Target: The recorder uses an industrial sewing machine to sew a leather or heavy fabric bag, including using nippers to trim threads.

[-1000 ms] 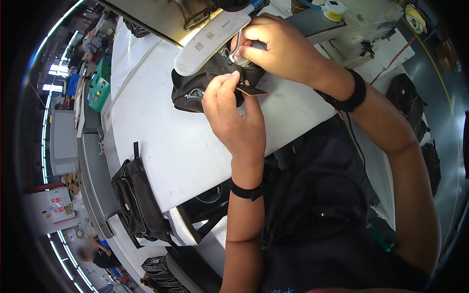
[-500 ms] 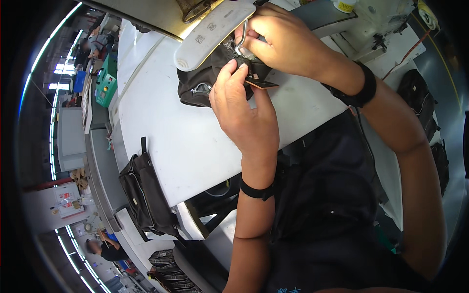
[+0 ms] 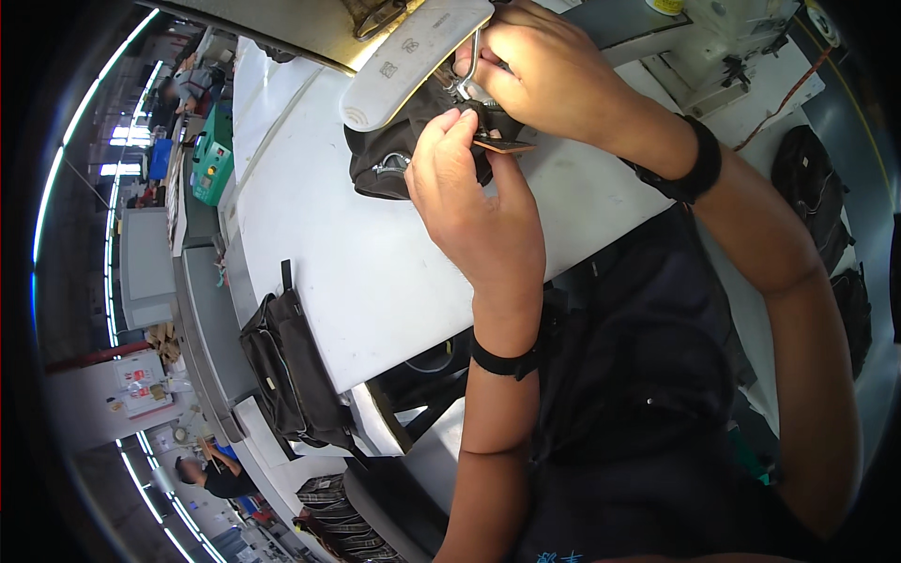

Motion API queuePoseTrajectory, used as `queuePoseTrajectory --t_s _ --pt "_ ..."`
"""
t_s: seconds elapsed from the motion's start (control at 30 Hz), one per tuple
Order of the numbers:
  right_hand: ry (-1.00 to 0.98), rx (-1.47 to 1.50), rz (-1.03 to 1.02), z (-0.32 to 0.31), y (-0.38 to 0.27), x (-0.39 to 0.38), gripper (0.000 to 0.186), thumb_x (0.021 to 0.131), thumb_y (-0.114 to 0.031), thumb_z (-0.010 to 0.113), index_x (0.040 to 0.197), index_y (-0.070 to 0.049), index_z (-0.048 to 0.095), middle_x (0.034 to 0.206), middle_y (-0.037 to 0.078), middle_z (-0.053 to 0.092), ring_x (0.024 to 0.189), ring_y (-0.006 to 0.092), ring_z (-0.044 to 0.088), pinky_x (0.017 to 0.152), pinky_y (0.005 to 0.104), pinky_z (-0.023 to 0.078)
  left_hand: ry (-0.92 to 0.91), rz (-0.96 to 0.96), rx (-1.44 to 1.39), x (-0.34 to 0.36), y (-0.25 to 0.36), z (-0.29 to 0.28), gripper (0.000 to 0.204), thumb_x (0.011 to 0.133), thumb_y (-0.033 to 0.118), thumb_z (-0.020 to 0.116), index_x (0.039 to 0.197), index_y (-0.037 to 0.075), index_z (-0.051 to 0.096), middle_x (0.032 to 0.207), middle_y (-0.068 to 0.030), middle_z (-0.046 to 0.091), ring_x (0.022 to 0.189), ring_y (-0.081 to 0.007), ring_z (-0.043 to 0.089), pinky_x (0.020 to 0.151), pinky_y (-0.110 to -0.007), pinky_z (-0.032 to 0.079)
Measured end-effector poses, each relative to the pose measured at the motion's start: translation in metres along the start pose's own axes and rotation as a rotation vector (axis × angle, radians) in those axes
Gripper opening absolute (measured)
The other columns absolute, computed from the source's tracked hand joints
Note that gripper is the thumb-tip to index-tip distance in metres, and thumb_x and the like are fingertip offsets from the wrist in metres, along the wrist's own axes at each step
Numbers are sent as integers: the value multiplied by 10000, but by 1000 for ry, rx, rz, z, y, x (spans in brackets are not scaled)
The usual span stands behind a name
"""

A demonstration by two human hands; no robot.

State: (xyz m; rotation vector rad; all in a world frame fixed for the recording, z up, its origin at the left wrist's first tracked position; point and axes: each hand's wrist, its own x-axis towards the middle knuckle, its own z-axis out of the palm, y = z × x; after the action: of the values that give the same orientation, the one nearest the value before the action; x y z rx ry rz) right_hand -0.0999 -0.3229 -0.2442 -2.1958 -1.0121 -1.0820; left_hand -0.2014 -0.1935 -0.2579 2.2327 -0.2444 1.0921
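A dark fabric bag point(image 3: 371, 155) lies bunched under the head of a sewing machine point(image 3: 413, 61), with a silvery zip or trim showing on its left side. My left hand point(image 3: 469, 202) is closed, pinching the bag's dark cloth close to the presser foot. Beside those fingers a small flat black piece with a tan edge point(image 3: 507, 145) sticks out to the right. My right hand point(image 3: 535, 75) is bent in at the machine, fingers curled beside a bent metal lever point(image 3: 474, 66). What its fingertips grip is hidden behind the lever and the hand itself.
Another dark bag point(image 3: 296, 375) lies at the left edge of the white table point(image 3: 375, 291). More dark bags point(image 3: 812, 192) are at the right. A green box point(image 3: 211, 155) stands beyond the table. A person point(image 3: 225, 474) is at the far lower left.
The flat black piece has tilted, so less of its dark face shows. Both hands stay at the machine; the whole view has shifted slightly.
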Motion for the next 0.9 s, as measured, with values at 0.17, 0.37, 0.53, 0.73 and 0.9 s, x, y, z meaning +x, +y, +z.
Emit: queuePoseTrajectory --t_s 0.17,0.37,0.53,0.73,0.9 --pt "-8 124 165 -1 -2 1 178 958 -143 641 962 25 700 949 149 699 949 287 663 916 403 516 38 -38 -32 1 2 3 326 849 -51 742 1162 34 702 1191 -127 674 1102 -286 657 854 -374 547" --pt "-29 128 365 -2 -10 5 161 921 -200 660 916 -53 725 937 91 727 996 301 672 893 442 533 1 -66 -79 1 1 3 362 867 -63 733 1219 -4 672 1237 -163 623 1118 -335 625 945 -425 512" --pt "-27 123 382 -2 -12 4 168 922 -204 663 928 -49 727 949 95 729 1002 306 675 899 447 533 -4 -68 -102 2 0 5 353 875 -63 726 1220 -10 670 1239 -167 626 1123 -337 629 945 -419 517" --pt "-4 74 368 1 -12 5 165 913 -201 675 923 -45 729 955 92 733 998 304 681 903 450 536 -22 -53 -64 1 4 -2 380 880 -66 719 1251 1 673 1245 -168 645 1127 -333 643 948 -418 530" --pt "-3 45 351 0 -13 4 148 907 -192 683 919 -52 732 933 84 724 986 302 681 893 450 535 -36 -126 -41 -2 8 -7 372 879 -68 717 1242 5 682 1227 -161 705 1146 -319 673 973 -419 538"
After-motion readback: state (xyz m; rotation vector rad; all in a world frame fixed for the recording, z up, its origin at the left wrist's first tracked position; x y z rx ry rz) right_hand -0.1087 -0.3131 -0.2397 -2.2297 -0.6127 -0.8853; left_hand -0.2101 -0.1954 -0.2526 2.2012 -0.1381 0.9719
